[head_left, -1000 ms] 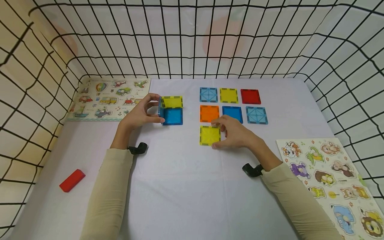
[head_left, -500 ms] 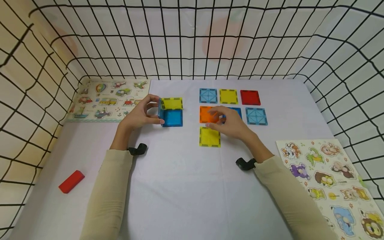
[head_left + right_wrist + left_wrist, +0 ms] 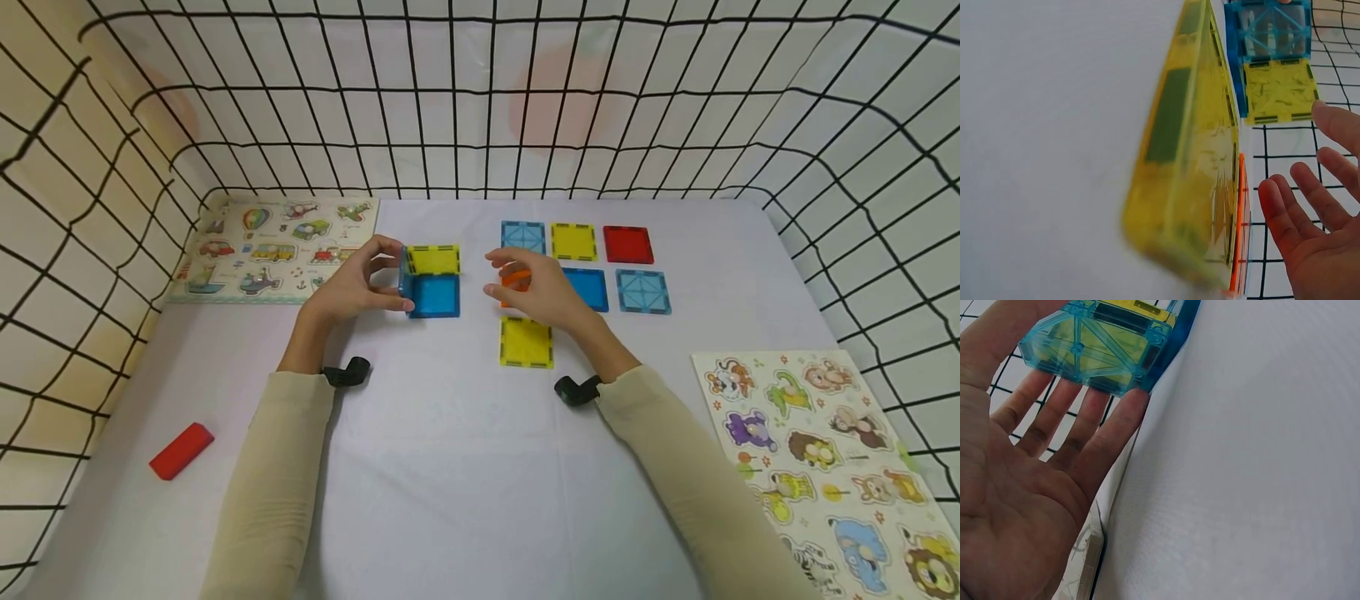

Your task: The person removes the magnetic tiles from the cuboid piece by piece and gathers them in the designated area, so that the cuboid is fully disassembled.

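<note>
My left hand (image 3: 352, 283) grips a light blue patterned magnetic tile (image 3: 1091, 347) by its edges, thumb at the near side and fingers at the far side. The tile stands upright along the left of a flat blue tile (image 3: 436, 296). A yellow tile (image 3: 433, 260) stands at the back of that blue tile, forming a corner. My right hand (image 3: 543, 287) hovers over an orange tile (image 3: 517, 281), partly covering it, with fingers loosely bent and nothing between them. Just in front of it lies a flat yellow tile (image 3: 527, 342), large in the right wrist view.
Behind and right of my right hand lie another yellow tile (image 3: 573, 242), a red tile (image 3: 628, 244), a blue tile (image 3: 587, 288) and light blue tiles (image 3: 643, 292). Picture boards (image 3: 273, 250) lie back left and front right. A red block (image 3: 182, 451) rests front left; black wire mesh (image 3: 487, 108) surrounds the table.
My right hand has left the near yellow tile and moved left and away, over the orange tile, its fingers pointing toward the standing tiles. My left hand stays in place.
</note>
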Tool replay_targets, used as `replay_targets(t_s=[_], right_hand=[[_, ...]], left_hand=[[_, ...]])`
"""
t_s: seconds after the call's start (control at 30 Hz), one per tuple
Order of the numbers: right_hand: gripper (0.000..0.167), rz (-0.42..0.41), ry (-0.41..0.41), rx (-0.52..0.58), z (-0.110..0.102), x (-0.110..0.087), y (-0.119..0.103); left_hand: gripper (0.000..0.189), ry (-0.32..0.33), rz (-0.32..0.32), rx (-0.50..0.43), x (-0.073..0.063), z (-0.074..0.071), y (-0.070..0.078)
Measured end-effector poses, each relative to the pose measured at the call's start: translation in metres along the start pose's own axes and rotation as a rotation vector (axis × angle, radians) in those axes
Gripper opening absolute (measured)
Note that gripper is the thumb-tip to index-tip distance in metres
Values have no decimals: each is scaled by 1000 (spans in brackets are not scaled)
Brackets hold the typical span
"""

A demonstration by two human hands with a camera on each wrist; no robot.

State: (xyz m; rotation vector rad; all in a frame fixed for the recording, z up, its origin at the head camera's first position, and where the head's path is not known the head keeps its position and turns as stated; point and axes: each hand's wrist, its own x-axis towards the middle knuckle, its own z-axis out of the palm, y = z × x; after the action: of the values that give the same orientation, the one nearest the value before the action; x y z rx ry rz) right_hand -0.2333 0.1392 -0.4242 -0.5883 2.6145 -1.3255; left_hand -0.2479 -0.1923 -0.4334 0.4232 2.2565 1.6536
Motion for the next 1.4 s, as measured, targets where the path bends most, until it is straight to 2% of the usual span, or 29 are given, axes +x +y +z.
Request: replay_targets(t_s=[0.2,0.53,0.87,1.2,1.4], right_hand=[[53,27,-5,19,8,15,-9],[52,-1,-11,98,15,37,-19],[45,-31,-22,143,26,45,-19],[40,31,-21,111,33,49,-23],[36,39,-24,114,37,52,-27]], left_hand=[[77,-2,10,-4,1,-1,3],[77,8,-2,9,2,-2,3],[76,4,2,9,3,-2,-1],[76,-5,17,-7,3,0,-2],[75,-1,11,1,1,0,-1]])
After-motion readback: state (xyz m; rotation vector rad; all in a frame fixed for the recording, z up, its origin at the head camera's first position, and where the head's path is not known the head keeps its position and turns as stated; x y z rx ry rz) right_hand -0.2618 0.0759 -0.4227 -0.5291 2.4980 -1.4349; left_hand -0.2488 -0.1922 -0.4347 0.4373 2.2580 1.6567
